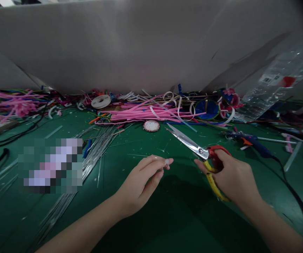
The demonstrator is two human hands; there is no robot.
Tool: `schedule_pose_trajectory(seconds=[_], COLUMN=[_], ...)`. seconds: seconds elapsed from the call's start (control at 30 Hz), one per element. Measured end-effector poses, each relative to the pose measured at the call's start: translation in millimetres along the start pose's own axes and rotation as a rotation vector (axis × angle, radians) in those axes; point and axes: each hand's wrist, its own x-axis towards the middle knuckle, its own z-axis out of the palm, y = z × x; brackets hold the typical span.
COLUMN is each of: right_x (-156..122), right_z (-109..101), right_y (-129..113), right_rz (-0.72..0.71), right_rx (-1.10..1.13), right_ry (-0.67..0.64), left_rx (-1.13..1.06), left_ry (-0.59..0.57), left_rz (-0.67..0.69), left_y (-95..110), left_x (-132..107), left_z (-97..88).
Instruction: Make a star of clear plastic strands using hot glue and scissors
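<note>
My right hand [230,177] grips a pair of scissors [193,146] by their red and yellow handles, blades slightly parted and pointing up-left over the green mat [130,211]. My left hand [143,181] is just left of the scissors, thumb and fingertips pinched together on a tiny pale piece that I cannot make out. Both hands hover low over the mat, a short gap between them.
A heap of pink strips [146,113] and white loops lies along the back wall. A white tape roll [101,101], a small round lid [151,125], thin metal wires [93,154], a blue glue gun [249,141] with black cord, and a clear plastic bottle [275,88] surround the hands.
</note>
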Motion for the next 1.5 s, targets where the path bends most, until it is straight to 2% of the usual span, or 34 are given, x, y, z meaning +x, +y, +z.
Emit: schedule_pose_trajectory(seconds=[0.1,0.33,0.67,0.93,1.1,1.3,1.5], right_x=[1,2,7,6,4,2,0], right_z=[2,7,6,10,15,9,9], right_y=[1,3,10,16,19,18,15], right_rz=[0.034,0.037,0.109,0.092,0.057,-0.001,0.003], right_rx=[-0.014,-0.028,0.032,0.05,-0.031,-0.197,-0.198], right_ry=[-0.063,-0.132,-0.205,-0.307,-0.31,-0.294,-0.273], left_rx=[0.049,0.091,0.256,0.463,0.535,0.602,0.644], left_ry=[0.011,0.022,-0.014,-0.031,-0.053,-0.077,-0.062], left_rz=[-0.032,-0.001,0.118,0.22,0.259,0.275,0.278], left_y=[-3,-4,-1,-4,-6,-10,-13], left_x=[0,0,3,6,8,8,6], left_z=[-0.4,-0.9,-2.5,-1.0,1.4,2.8,3.1])
